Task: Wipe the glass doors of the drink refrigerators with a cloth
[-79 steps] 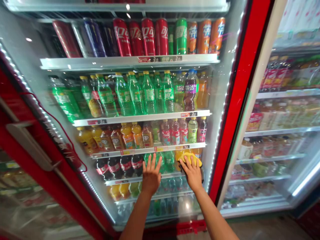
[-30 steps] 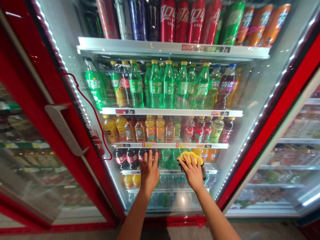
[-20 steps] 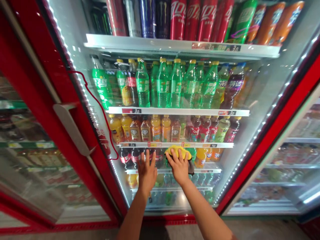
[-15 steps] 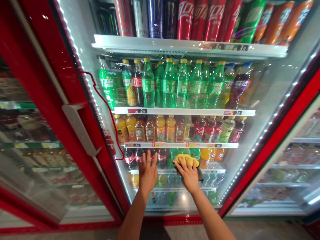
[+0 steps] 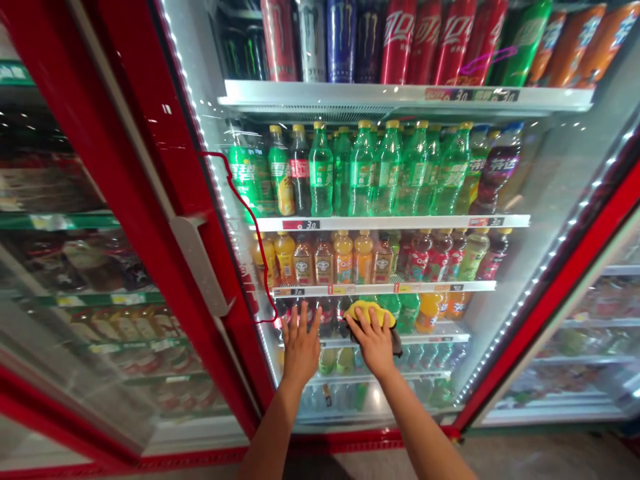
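In the head view a glass fridge door (image 5: 480, 250) stands before me, with drinks behind it. My right hand (image 5: 375, 347) presses a yellow and dark grey cloth (image 5: 369, 312) against the glass, palm down and fingers spread over it. The cloth's grey edge hangs out beside the wrist. Left of it, my left hand (image 5: 302, 347) lies flat on the same pane with fingers spread and nothing in it. Both hands are low on the door, in front of the lower bottle shelves.
A red door frame (image 5: 220, 280) with a grey handle (image 5: 200, 263) borders the pane on the left. Behind the glass, shelves carry green soda bottles (image 5: 363, 170) and red cans (image 5: 399, 43). Another glazed fridge section (image 5: 590, 333) is at the right.
My right hand has slid the cloth left across the glass. The left hand has also shifted slightly left relative to the shelves. The camera view has turned a little left.
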`<action>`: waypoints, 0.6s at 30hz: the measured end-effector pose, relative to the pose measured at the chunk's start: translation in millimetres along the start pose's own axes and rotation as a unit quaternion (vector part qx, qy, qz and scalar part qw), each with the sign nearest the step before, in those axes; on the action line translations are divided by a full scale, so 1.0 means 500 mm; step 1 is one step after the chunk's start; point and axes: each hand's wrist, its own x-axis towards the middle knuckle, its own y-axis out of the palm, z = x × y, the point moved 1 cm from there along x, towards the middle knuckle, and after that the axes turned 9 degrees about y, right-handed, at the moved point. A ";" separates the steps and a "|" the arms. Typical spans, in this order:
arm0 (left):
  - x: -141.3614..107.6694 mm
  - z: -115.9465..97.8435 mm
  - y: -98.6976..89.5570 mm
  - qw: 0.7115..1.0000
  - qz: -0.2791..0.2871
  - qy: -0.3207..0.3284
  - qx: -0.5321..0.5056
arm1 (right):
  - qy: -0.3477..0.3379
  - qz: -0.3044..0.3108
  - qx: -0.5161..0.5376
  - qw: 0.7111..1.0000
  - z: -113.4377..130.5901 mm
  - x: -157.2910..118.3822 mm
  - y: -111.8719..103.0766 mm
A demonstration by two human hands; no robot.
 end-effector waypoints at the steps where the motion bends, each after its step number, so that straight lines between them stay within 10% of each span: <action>1: -0.004 0.006 -0.001 1.000 0.000 -0.002 -0.001 | 0.000 0.000 -0.001 1.000 -0.010 -0.004 -0.002; 9: -0.023 0.046 -0.016 1.000 0.019 -0.015 0.019 | 0.075 -0.067 0.031 0.994 0.109 0.123 -0.033; 18: -0.060 0.124 -0.050 0.997 0.028 -0.051 0.042 | -0.063 0.002 0.036 0.997 0.116 0.037 -0.005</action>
